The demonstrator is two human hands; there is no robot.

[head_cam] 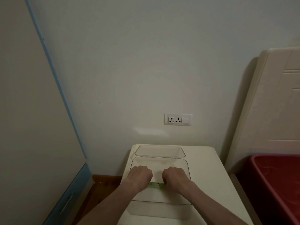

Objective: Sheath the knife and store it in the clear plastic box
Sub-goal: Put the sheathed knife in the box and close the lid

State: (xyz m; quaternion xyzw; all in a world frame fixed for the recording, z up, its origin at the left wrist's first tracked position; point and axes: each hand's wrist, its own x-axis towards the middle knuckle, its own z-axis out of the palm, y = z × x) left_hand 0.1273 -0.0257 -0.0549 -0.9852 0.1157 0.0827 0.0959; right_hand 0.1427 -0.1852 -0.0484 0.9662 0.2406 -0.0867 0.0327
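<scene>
A clear plastic box stands open on a cream bedside cabinet, its lid tipped back toward the wall. Over the box, my left hand and my right hand are both closed in fists, close together. A green piece, the knife in its sheath, spans the gap between them, with one end in each fist. Which end is the handle and which the sheath I cannot tell, because the fists hide both ends.
A wall socket panel is on the wall above the cabinet. A cream headboard and a red bed surface lie to the right. A tall cupboard with blue trim stands on the left.
</scene>
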